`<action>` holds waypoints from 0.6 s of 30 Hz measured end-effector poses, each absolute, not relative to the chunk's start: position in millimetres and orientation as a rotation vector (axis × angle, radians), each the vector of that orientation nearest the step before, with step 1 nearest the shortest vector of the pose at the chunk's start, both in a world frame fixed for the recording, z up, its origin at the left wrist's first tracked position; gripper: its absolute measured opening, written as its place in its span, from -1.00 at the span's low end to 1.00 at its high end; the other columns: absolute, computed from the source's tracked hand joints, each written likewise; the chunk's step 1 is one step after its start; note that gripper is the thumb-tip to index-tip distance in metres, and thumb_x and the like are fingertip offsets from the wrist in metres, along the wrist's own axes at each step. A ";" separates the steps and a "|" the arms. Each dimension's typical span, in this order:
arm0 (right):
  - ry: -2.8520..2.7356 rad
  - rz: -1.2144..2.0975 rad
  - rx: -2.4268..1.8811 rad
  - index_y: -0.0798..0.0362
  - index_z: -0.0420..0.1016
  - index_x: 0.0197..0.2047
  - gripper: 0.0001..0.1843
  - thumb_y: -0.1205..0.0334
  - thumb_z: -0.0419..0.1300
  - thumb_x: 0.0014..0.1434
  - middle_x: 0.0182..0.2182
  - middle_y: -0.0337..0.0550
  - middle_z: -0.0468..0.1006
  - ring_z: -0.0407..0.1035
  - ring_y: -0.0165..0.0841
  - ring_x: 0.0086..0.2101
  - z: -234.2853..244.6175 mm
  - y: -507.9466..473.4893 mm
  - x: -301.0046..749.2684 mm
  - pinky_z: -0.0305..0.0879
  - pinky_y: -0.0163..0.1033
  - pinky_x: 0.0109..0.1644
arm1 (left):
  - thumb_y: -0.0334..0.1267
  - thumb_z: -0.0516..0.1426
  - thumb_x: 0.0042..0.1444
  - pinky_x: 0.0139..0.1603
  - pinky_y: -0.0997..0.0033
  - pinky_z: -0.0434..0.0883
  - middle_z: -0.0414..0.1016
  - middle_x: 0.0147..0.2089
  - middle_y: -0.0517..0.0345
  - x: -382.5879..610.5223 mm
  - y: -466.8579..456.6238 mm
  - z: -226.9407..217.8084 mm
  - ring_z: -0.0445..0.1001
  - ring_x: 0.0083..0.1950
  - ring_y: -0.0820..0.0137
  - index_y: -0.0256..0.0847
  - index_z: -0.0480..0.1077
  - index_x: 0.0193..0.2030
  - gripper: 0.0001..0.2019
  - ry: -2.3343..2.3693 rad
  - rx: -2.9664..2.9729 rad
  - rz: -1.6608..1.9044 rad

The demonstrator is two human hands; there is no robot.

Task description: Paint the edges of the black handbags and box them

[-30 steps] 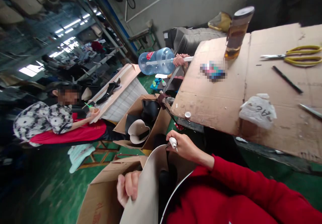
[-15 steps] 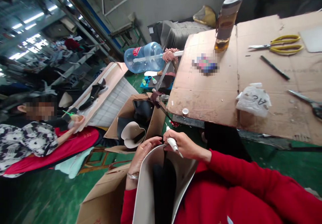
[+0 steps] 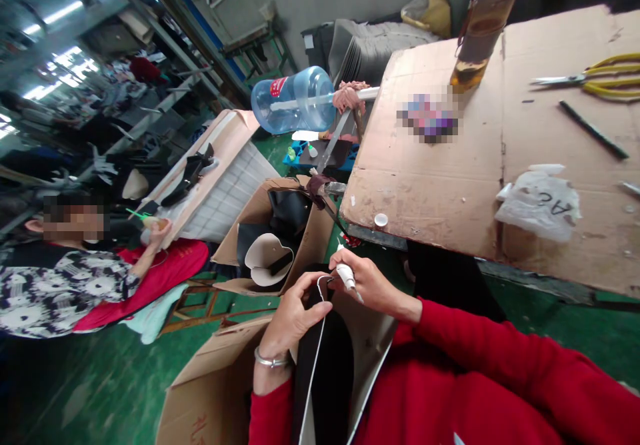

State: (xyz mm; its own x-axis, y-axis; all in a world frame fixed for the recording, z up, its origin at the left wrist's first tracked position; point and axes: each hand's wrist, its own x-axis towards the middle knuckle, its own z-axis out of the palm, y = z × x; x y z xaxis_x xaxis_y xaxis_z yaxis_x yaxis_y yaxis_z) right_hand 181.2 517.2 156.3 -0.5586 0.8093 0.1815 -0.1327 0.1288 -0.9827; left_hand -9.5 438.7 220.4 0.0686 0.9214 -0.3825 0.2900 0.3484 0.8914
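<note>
My left hand (image 3: 293, 318), with a silver bracelet at the wrist, pinches the upper edge of a curved leather-like piece (image 3: 370, 348). That piece has a pale inner face and a dark strip or lining down its middle, and lies over my lap. In my right hand (image 3: 375, 288) is a small white squeeze tube (image 3: 346, 276) with a thin nozzle, which tilts up and away from me. My right fingers are close to the piece's top edge, near my left fingertips. What lies just under the fingers is partly hidden.
A cardboard-topped table (image 3: 425, 185) bears yellow-handled scissors (image 3: 607, 78), a dark rod (image 3: 593, 128), a plastic bag (image 3: 540, 202), a white cap (image 3: 381, 220) and a drink bottle (image 3: 485, 25). Cardboard boxes (image 3: 220, 365) stand nearby; a co-worker (image 3: 65, 278) sits at left.
My left hand has shifted from the outer side of the piece to its top edge, thumb now inside, bending the edge. The tube stays in my right hand. The view has shifted slightly.
</note>
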 end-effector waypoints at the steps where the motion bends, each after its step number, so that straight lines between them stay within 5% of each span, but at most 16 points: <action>1: -1.623 1.548 -0.669 0.00 0.38 -0.10 -0.76 0.22 0.32 0.22 -0.40 -0.34 0.47 0.28 -0.43 -0.45 155.8 516.8 180.8 0.17 -0.36 -0.35 | 0.00 0.34 0.14 0.22 0.17 0.37 0.58 0.13 -0.05 -7.7 439.3 223.7 0.51 0.18 0.01 -0.18 0.50 0.17 -0.49 1.512 1.200 0.653; 8: -1.577 1.576 -0.673 -0.01 0.37 -0.08 -0.75 0.20 0.33 0.23 -0.39 -0.32 0.51 0.32 -0.41 -0.44 158.0 516.0 184.0 0.23 -0.35 -0.33 | 0.08 0.34 0.10 0.31 0.15 0.32 0.55 0.26 -0.07 2.2 432.9 225.6 0.45 0.29 -0.05 -0.18 0.47 0.27 -0.36 1.480 1.079 0.769; 18: -1.460 1.610 -0.641 -0.01 0.34 -0.05 -0.69 0.22 0.37 0.23 -0.36 -0.30 0.55 0.38 -0.41 -0.42 159.4 517.8 191.2 0.28 -0.35 -0.29 | -0.11 0.42 0.03 0.20 0.24 0.37 0.68 0.04 0.05 18.3 454.6 220.9 0.56 0.13 0.06 -0.16 0.62 0.10 -0.53 1.648 0.995 0.685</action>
State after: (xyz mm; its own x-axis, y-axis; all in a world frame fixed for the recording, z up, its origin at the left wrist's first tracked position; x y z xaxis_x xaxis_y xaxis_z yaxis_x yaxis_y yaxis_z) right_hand 191.2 517.8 159.4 -0.5093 0.8445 0.1653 -0.2466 0.0408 -0.9683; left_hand 18.3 454.6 220.9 -0.1097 0.8701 -0.4804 0.2731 0.4912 0.8272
